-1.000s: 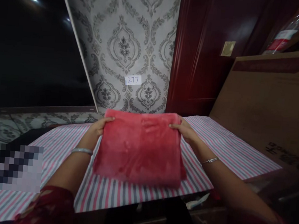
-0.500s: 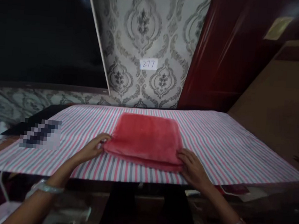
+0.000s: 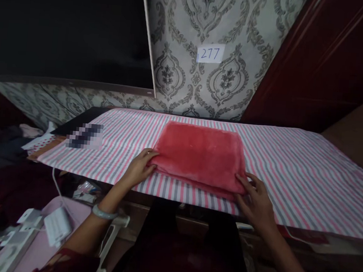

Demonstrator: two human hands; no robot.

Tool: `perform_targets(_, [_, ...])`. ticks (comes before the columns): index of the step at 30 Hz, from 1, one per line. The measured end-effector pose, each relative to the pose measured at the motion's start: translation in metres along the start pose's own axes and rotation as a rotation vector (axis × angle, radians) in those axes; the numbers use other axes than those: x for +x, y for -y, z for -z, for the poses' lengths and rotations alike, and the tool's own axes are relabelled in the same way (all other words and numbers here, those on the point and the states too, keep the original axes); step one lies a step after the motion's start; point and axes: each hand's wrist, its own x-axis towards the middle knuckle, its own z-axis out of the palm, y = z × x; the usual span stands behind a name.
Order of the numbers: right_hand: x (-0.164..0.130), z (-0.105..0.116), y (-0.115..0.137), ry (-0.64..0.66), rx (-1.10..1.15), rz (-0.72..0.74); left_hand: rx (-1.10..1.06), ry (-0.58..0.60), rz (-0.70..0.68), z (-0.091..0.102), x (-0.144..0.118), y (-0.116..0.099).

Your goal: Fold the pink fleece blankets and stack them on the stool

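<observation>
A folded red plush towel (image 3: pixel 202 154) lies flat on a striped cloth (image 3: pixel 298 176) of pink, grey and white. Its layers show along the near edge. My left hand (image 3: pixel 139 168) pinches the near left corner, fingers over the top and thumb at the lower edge. At the near right corner my right hand (image 3: pixel 258 202) grips the towel, with fingertips on top and the thumb by the lower layers.
The striped cloth covers a table against a patterned wall, where a paper marked 277 (image 3: pixel 210 53) hangs. A large dark screen (image 3: pixel 66 28) is at the back left. Below left, a power strip (image 3: pixel 16 244) and a white adapter (image 3: pixel 57 226) rest on a pink surface.
The view has tilted down and turned left, so the table appears higher and farther right, and the power strip shows. Both hands stay at the towel's near corners.
</observation>
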Motion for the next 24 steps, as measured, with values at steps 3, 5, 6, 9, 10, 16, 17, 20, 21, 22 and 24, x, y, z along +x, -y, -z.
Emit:
perform_targets(3, [0.007, -0.001, 0.004, -0.010, -0.047, 0.009, 0.144, 0.082, -0.017, 0.000, 0.002, 0.003])
perform_targets(5, [0.012, 0.000, 0.007, -0.016, -0.086, 0.045, 0.208, 0.102, -0.031, 0.002, 0.002, 0.005])
perform_targets(6, [0.013, 0.000, 0.009, -0.029, -0.097, 0.071, 0.223, 0.089, -0.042, 0.004, 0.002, 0.006])
perform_targets(9, [0.013, -0.001, 0.012, -0.103, -0.098, 0.129, 0.250, -0.033, -0.055, 0.005, 0.001, 0.015])
perform_targets(10, [0.011, -0.002, 0.012, -0.124, -0.096, 0.137, 0.261, -0.074, -0.050, 0.004, 0.000, 0.018])
perform_targets(16, [-0.006, -0.011, 0.005, -0.099, -0.034, 0.117, 0.134, -0.032, -0.037, -0.011, -0.013, 0.024])
perform_targets(17, [-0.008, -0.010, 0.006, -0.094, -0.003, 0.094, 0.069, -0.059, -0.005, -0.009, -0.015, 0.022])
perform_targets(20, [-0.005, -0.001, 0.011, -0.092, 0.150, -0.029, -0.185, -0.142, 0.222, 0.003, -0.016, 0.015])
perform_targets(21, [-0.002, 0.001, 0.013, -0.101, 0.212, -0.108, -0.267, -0.163, 0.329, 0.008, -0.015, 0.014])
perform_targets(22, [0.001, 0.003, 0.014, -0.114, 0.273, -0.206, -0.330, -0.180, 0.433, 0.012, -0.012, 0.013])
perform_targets(24, [0.010, 0.004, 0.014, -0.145, 0.385, -0.427, -0.402, -0.187, 0.593, 0.018, -0.003, 0.014])
